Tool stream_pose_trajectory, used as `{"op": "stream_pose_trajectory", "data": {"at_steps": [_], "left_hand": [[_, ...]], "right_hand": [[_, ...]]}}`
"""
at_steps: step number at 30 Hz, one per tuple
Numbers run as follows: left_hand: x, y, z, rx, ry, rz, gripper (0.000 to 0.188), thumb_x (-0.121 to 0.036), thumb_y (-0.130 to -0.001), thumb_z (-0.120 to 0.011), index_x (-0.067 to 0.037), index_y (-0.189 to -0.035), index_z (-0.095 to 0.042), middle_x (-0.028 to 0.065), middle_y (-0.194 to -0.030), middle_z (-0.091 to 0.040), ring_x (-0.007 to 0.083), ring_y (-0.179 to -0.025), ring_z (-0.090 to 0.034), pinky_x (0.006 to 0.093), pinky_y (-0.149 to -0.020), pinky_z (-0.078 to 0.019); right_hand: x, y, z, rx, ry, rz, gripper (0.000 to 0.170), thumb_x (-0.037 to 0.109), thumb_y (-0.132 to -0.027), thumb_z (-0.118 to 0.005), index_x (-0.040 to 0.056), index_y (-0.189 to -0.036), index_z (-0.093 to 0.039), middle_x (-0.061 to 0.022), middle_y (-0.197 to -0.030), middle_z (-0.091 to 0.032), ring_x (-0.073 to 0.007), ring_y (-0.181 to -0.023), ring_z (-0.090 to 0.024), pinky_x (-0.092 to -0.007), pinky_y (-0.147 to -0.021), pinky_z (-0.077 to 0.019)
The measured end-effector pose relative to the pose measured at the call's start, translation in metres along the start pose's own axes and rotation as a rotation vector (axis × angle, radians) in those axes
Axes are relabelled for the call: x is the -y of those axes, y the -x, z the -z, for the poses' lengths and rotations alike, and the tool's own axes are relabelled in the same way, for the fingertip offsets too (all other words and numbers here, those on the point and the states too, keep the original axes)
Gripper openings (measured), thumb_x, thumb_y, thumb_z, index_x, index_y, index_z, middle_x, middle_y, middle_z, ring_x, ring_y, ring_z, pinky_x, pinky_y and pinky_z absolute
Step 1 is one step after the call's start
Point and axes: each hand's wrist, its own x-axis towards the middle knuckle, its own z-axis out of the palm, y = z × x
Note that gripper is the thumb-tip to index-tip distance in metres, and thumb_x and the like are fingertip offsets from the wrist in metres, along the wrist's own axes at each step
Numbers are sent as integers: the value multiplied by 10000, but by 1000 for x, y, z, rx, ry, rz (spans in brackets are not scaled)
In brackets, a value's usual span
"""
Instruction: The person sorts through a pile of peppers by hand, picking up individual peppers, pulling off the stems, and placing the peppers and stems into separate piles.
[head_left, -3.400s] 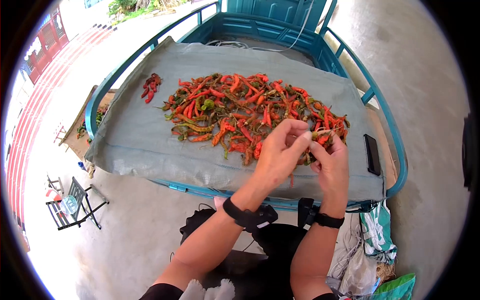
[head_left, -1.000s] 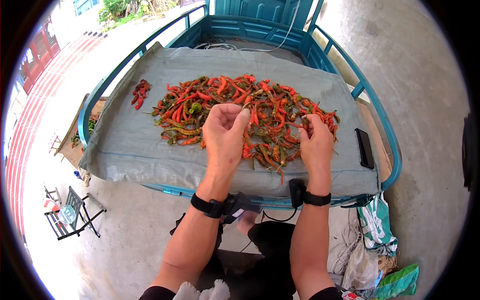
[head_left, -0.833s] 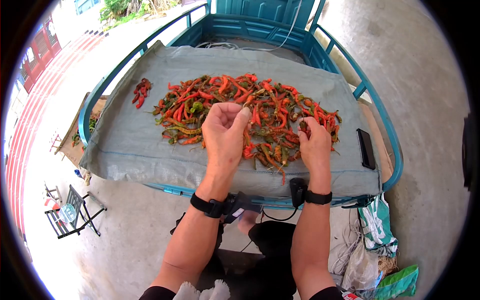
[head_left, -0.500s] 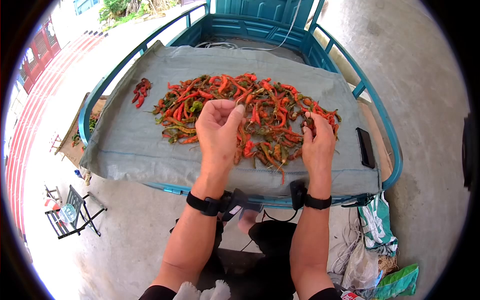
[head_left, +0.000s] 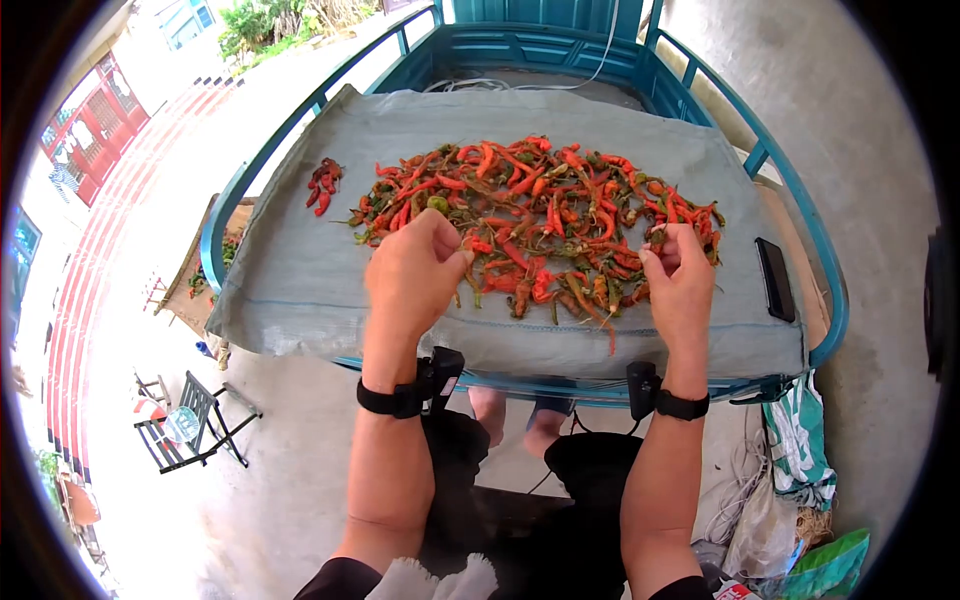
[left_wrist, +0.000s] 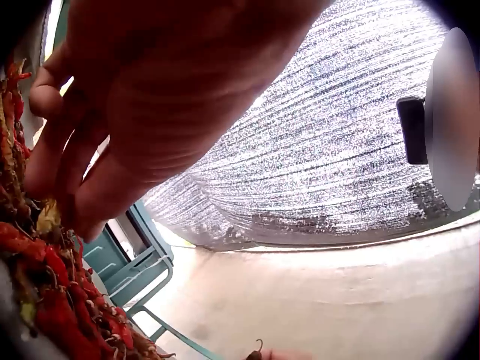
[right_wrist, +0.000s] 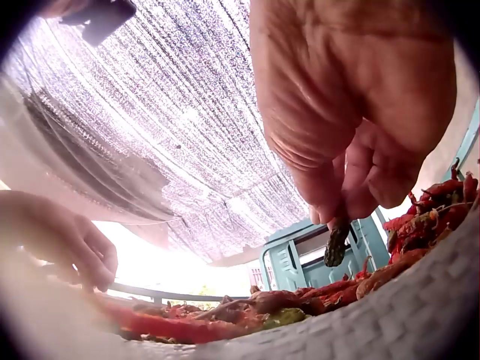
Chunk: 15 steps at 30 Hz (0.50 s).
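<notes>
Pinching a dark pepper (right_wrist: 337, 246) right of centre, the right hand (head_left: 684, 290) could lose it among the mid-frame pepper pile (head_left: 555, 215) if its fingertips slip; whether the left hand (head_left: 408, 275), left of centre, grips anything, I cannot tell.

Both bare forearms, left (head_left: 388, 485) and right (head_left: 660, 485), reach forward from short black sleeves (head_left: 342, 580), spread well apart. The bare left hand (head_left: 405, 285) is angled inward, fingers bent and bunched, thumb toward the right. And over here, the bare right hand (head_left: 684, 290), wrist raised, fingers curled, thumb and fingertips meeting in a downward pinch!
</notes>
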Motion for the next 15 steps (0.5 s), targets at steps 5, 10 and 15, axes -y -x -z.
{"op": "stream_pose_trajectory", "data": {"at_steps": [5, 10, 15], "left_hand": [[3, 0, -3, 59, -219, -25, 247, -220, -785, -867, -89, -918, -705, 61, -863, -761, 264, -838, -739, 427, -748, -559], [14, -5, -10, -148, -141, -55, 215, -196, -835, -834, -82, -967, -709, 62, -872, -762, 265, -830, -728, 426, -740, -554], [-1, -7, -12, -391, 31, -86, 127, -131, -913, -778, -65, -1000, -713, 61, -870, -751, 224, -757, -699, 384, -705, -544]], "right_hand": [[-5, 0, 1, 3, -19, -4, 300, 10, -931, -767, 4, -1202, -639, -104, -952, -752, -168, -780, -683, -327, -735, -552], [9, 1, 2, -8, -94, -28, 274, 35, -945, -780, 3, -1183, -648, -73, -960, -741, -133, -797, -665, -311, -731, -548], [37, 7, -11, 56, -300, -56, 241, 58, -958, -789, -9, -1151, -662, -36, -945, -704, -102, -785, -638, -282, -718, -535]]}}
